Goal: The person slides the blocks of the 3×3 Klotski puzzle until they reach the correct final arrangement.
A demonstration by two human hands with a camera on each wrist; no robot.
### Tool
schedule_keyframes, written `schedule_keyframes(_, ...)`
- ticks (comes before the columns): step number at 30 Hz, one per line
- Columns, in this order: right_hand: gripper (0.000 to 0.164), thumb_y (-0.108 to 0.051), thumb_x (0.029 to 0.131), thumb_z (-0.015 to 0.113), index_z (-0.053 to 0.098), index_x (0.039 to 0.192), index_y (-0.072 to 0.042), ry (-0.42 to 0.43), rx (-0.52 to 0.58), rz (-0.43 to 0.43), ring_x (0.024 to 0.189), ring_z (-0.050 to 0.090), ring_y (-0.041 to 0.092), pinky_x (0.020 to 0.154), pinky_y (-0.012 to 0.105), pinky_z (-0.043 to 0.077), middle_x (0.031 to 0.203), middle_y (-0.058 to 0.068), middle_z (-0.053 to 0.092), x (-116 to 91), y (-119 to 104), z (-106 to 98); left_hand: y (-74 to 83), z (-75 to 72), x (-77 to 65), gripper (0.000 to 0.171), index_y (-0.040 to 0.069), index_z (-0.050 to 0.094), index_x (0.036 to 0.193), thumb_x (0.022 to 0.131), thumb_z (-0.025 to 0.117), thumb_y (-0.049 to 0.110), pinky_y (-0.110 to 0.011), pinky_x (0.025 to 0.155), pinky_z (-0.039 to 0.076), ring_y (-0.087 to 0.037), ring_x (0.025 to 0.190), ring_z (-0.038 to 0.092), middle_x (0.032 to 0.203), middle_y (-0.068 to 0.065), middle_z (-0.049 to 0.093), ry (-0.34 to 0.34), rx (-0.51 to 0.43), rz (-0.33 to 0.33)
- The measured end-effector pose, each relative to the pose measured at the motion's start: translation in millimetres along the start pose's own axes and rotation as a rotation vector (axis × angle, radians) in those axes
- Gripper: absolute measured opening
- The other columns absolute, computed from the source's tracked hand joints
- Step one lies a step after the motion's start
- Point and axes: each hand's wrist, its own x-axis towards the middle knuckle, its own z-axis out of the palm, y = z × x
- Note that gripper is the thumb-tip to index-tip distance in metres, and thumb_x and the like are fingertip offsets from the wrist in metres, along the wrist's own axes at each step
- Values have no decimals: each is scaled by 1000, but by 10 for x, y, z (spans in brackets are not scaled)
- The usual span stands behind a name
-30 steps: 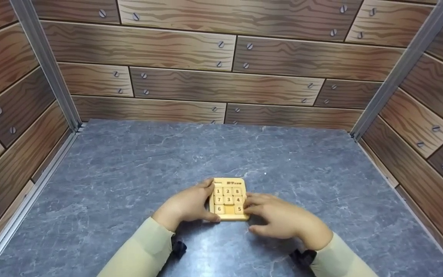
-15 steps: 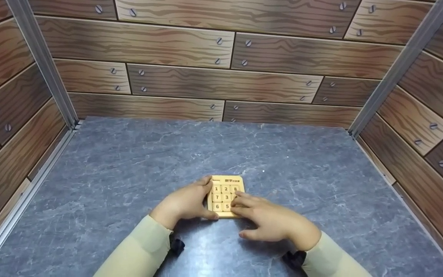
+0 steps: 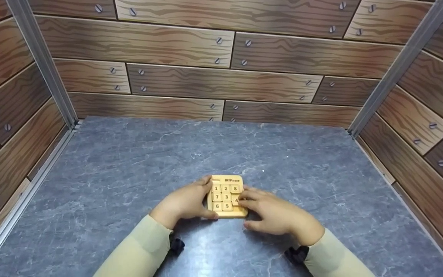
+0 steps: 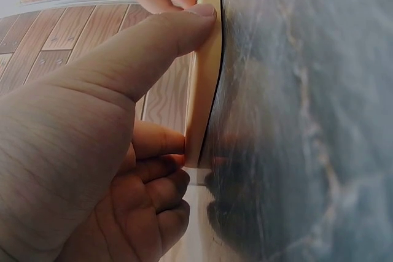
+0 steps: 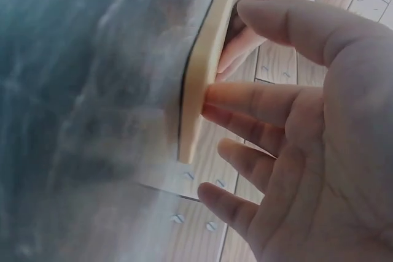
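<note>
Numbered tiles (image 3: 226,197) (head view only)

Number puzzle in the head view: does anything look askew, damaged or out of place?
Yes, the 4 tile: partly covered by the right hand, it sits lower than the 3 tile, making the middle row uneven. No damage shows on the puzzle.

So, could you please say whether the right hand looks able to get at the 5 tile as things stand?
Probably yes: the right hand is at the neighbouring 4 tile, nothing covers the 5 tile, and the left hand grips the board from the left.
</note>
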Motion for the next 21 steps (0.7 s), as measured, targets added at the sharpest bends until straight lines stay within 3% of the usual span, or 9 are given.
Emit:
schedule_keyframes(6, 68, -49, 103, 77, 67, 158, -8, -46, 13, -13, 166, 47, 37, 139, 65, 36, 171, 8, 57, -28, -99, -91, -16, -28, -10, 115, 0, 36, 175, 89, 95, 51, -53, 143, 34, -41, 172, 36, 188, -17, 27, 7, 12, -5)
schedule_keyframes(13, 58, -40, 104, 77, 71, 151, -6, 21, -9, 0, 157, 57, 38, 135, 63, 44, 164, 12, 62, 47, -100, -102, -4, -21, -10, 115, 0, 37, 175, 89, 96, 51, -53, 142, 36, -41, 171, 38, 188, -17, 27, 12, 1, -5)
schedule_keyframes(21, 68, -37, 104, 76, 61, 161, -3, 52, 27, 93, 168, 42, 44, 140, 67, 34, 175, 16, 52, 302, 7, -71, 4, -12, -8, 116, -2, 37, 174, 89, 96, 50, -52, 142, 36, -41, 170, 40, 187, -19, 29, 13, 15, 9)
